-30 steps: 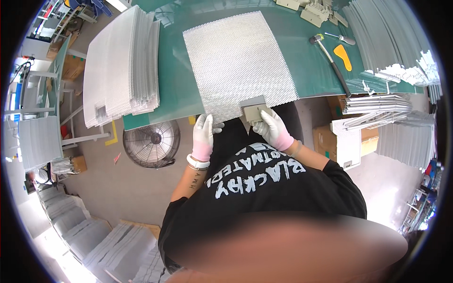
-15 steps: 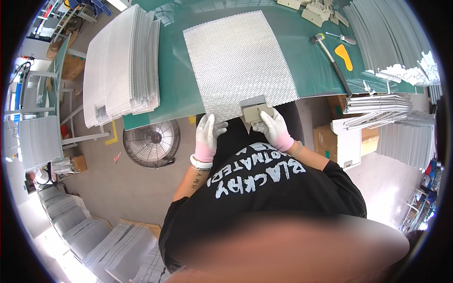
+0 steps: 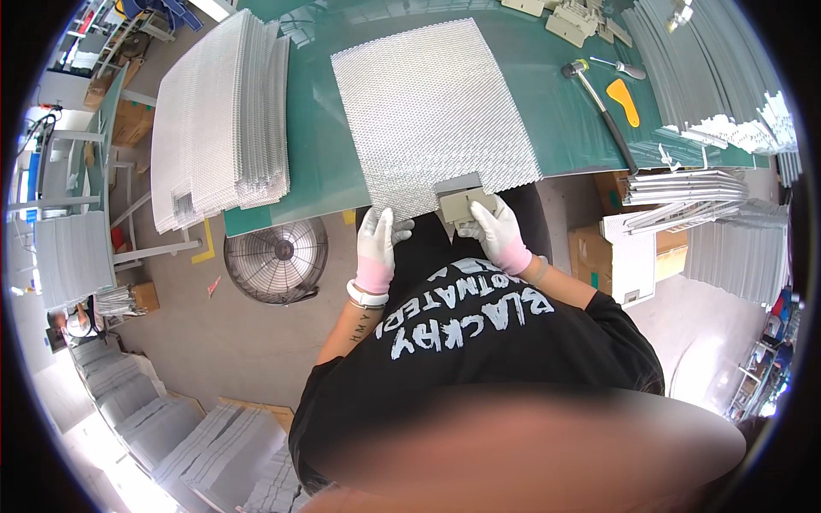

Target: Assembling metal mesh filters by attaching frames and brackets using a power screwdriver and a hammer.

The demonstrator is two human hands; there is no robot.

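A silvery mesh sheet (image 3: pixel 436 103) lies on the green table, its near edge reaching past the table's front edge toward me. Both my hands wear white gloves with pink cuffs. At the sheet's near left corner, my left hand (image 3: pixel 375 248) is closed with the thumb on top and fingers beneath. My right hand (image 3: pixel 498 232) grips a small beige plastic plate (image 3: pixel 457 208) between thumb and fingers. The plate sits against a rectangular notch in the sheet's near edge. Its underside and the fingertips below are hidden.
A stack of mesh sheets (image 3: pixel 218 111) stands to the left on the green table (image 3: pixel 312 128). On the right lie a hammer (image 3: pixel 603 115), a screwdriver (image 3: pixel 629 70), a yellow scraper (image 3: pixel 623 103), beige parts (image 3: pixel 577 21) and stacked panels (image 3: pixel 697 68). A floor fan (image 3: pixel 278 261) is below left.
My left hand has shifted very slightly at the sheet's corner; the right hand and beige plate look the same. A small shiny thing has appeared over the panels at upper right.
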